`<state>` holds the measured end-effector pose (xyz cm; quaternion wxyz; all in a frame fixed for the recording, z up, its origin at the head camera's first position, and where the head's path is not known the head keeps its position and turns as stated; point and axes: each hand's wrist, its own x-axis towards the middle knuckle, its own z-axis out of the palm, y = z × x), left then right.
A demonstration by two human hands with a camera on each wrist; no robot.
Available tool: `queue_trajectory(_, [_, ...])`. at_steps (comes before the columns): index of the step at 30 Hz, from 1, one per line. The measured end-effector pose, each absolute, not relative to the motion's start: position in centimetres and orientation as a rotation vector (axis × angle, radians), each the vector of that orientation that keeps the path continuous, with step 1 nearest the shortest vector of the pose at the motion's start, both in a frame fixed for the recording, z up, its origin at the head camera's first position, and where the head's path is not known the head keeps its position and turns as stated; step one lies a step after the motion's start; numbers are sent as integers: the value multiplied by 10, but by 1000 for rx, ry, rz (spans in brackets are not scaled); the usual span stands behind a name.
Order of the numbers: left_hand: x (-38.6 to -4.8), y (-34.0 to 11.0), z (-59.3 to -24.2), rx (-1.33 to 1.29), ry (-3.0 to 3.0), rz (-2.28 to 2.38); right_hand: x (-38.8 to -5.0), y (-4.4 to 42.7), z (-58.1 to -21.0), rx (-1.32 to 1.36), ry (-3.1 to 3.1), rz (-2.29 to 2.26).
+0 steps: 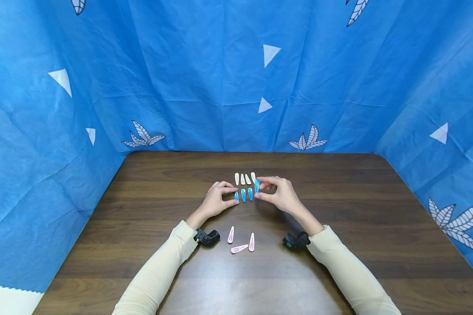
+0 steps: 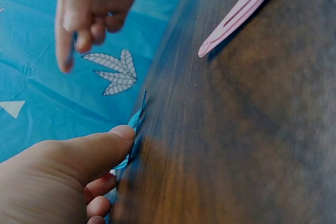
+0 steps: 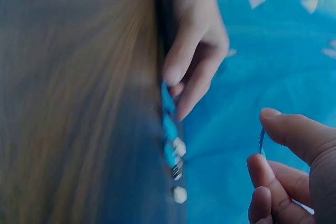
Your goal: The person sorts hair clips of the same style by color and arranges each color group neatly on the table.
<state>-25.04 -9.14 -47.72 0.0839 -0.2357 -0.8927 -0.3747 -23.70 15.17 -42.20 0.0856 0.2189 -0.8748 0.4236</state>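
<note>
Near the middle of the table, my left hand [image 1: 216, 200] pinches a blue snap hair clip [image 1: 236, 196] between thumb and fingers, at the left end of a row of blue clips. My right hand [image 1: 282, 194] holds another blue snap clip [image 1: 257, 186] by its ends, raised off the table; the right wrist view shows this clip [image 3: 261, 141] edge-on between thumb and finger. Two more blue clips, a left one [image 1: 243, 195] and a right one [image 1: 250, 194], lie between the hands. Just behind them is a row of several cream-white clips [image 1: 242, 179].
Closer to the body, three pink clips [image 1: 230, 235] lie scattered on the brown wooden table [image 1: 339, 271] between the forearms. A blue patterned cloth [image 1: 201, 65] encloses the table's back and sides. Black wrist straps [image 1: 207, 237] sit at both cuffs.
</note>
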Motion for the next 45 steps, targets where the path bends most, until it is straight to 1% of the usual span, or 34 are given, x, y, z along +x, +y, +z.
queue_trajectory(6, [-250,-91,-477,-700,-2677,-1121,-255,159,-437,630,-2652,1278])
queue_trajectory(18, [-249,-92,-476,-694,-2674,-1124,-269,162,-453,628,-2727,1292])
queue_trajectory(31, [-250,-91,-477,-700,-2665,-1112,-274,163,-466,722,-2730,1214])
queue_trajectory(45, [-249,-91,-476,-672,-2703,-1132,-273,162,-468,711,-2778,1152])
